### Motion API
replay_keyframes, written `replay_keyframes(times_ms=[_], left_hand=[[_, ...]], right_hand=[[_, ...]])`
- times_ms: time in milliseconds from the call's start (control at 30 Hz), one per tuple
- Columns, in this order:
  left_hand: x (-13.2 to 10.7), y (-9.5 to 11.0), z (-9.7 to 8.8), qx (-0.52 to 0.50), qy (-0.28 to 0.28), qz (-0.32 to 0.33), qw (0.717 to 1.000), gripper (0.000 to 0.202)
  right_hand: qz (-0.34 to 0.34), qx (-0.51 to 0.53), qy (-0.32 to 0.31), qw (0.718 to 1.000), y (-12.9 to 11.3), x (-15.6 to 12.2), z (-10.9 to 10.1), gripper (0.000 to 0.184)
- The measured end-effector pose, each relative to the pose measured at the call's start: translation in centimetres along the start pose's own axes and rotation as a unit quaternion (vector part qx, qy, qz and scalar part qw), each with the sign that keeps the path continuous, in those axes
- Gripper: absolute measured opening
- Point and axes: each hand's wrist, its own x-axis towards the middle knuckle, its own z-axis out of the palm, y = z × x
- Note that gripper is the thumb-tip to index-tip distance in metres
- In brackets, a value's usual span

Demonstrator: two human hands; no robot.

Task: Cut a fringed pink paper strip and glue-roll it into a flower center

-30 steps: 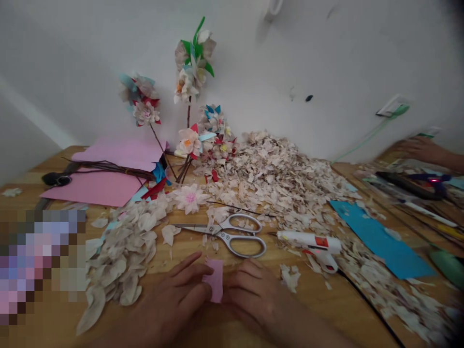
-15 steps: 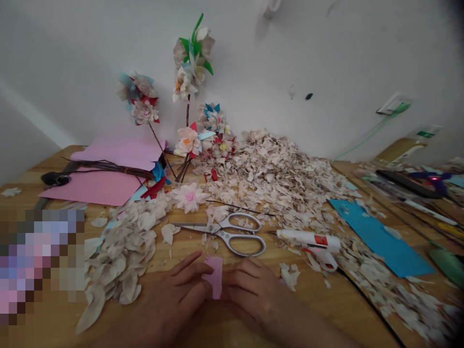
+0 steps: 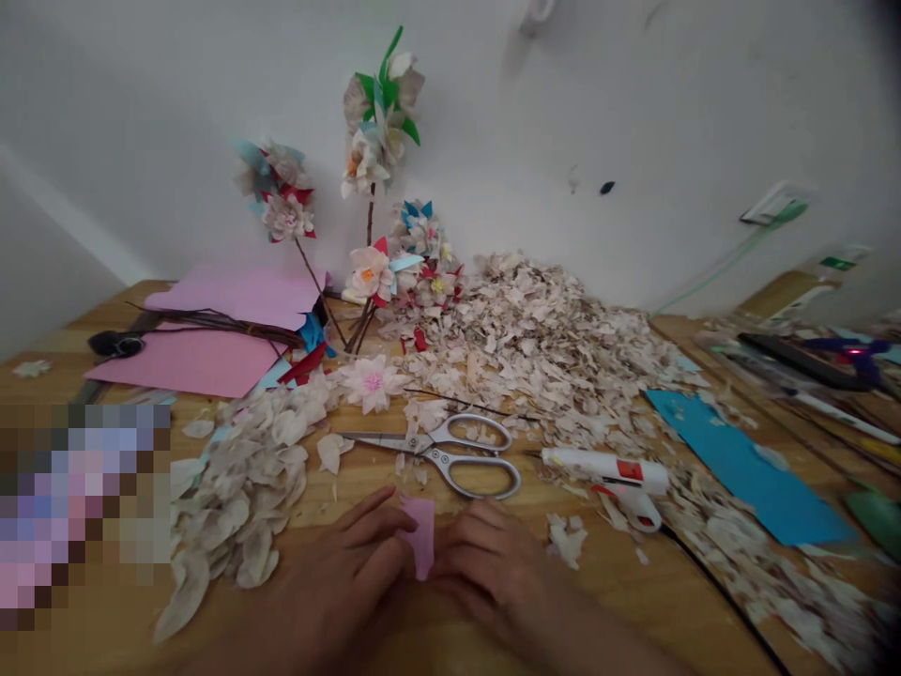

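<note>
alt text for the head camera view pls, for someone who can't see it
Two bare hands, the left hand and right hand, press a small pink paper piece on a wooden table. Beyond lie scissors, a glue gun, heaps of pale petals and paper flowers on stems against a white wall.

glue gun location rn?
Head view, right of centre: the glue gun lies on the table, just right of the scissors, beyond the right hand.

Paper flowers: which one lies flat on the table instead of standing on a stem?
The cream flower with a pink centre, lying alone just beyond the scissors; the other flowers stand on stems.
</note>
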Motion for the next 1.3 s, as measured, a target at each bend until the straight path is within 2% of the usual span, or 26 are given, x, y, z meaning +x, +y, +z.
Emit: replay_keyframes(times_ms=[67, 167, 267, 333, 500, 900, 1067, 1300], left_hand=[[-0.1, 0.0, 0.1, -0.015, -0.017, -0.007, 1.000, 0.020], [-0.1, 0.2, 0.2, -0.043, -0.047, -0.051, 0.997, 0.024], [0.1, 0.5, 0.1, -0.058, -0.076, -0.092, 0.991, 0.025], [0.2, 0.6, 0.0, -0.063, -0.077, -0.095, 0.990, 0.025], [0.6, 0.9, -0.1, -0.067, -0.053, -0.107, 0.991, 0.024], [0.6, 1.1, 0.3, -0.065, -0.090, -0.151, 0.982, 0.019], [0.5, 1.2, 0.7, -0.054, -0.077, -0.153, 0.984, 0.022], [0.6, 1.3, 0.9, -0.068, -0.052, -0.146, 0.986, 0.030]], right_hand=[[0.060, 0.037, -0.002, 0.998, -0.2, 0.1, -0.1, 0.012], [0.135, 0.071, 0.000, 0.988, -0.4, 0.3, 0.2, 0.012], [0.190, 0.072, 0.002, 0.979, -0.6, 0.6, 0.6, 0.015], [0.209, 0.067, 0.005, 0.976, -0.7, 0.7, 0.7, 0.017], [0.223, 0.069, 0.013, 0.972, -1.0, 0.8, 1.0, 0.019], [0.249, 0.022, 0.004, 0.968, -1.3, 0.7, 1.3, 0.017], [0.245, -0.007, 0.008, 0.970, -1.2, 0.6, 1.7, 0.019], [0.285, -0.001, -0.014, 0.959, -1.3, 0.8, 1.4, 0.022]])
